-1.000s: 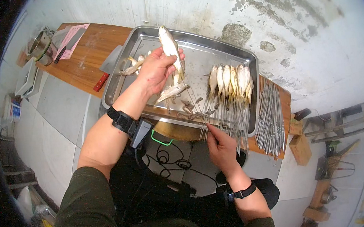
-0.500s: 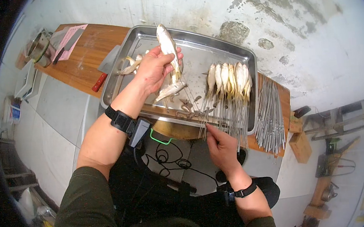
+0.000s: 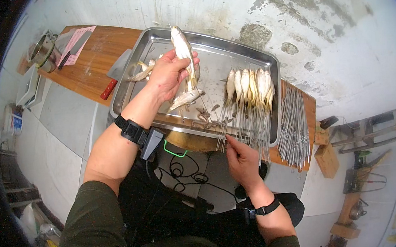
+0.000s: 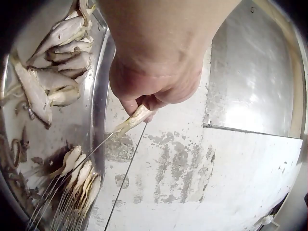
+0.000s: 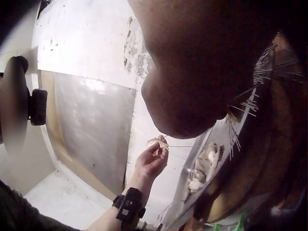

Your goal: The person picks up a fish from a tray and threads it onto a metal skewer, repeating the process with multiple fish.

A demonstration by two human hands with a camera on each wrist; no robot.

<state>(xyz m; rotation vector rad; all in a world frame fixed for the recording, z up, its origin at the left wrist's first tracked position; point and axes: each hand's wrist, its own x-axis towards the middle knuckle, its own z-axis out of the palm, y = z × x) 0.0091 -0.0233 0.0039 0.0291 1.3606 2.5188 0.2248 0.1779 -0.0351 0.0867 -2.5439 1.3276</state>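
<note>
My left hand [image 3: 170, 76] grips a small pale fish [image 3: 182, 44], raised head up over the metal tray [image 3: 214, 64]. A thin metal skewer [image 4: 98, 146] runs from its tail end in the left wrist view, and a second skewer [image 4: 126, 176] slants down from beside the fingers. At the tray's near edge, my right hand [image 3: 243, 159] pinches the skewer's lower end between thumb and forefinger. Just beyond that hand, several skewered fish [image 3: 254, 88] lie side by side, their skewers pointing toward me. Loose fish [image 3: 186, 98] lie below and left of the left hand.
A bundle of bare skewers [image 3: 293, 129] lies right of the tray on the wooden table [image 3: 111, 44]. A red-handled knife [image 3: 109, 90] sits by the tray's left side. Farther left are another knife [image 3: 76, 49] and a metal pot [image 3: 44, 53]. The wall [image 3: 187, 4] rises behind.
</note>
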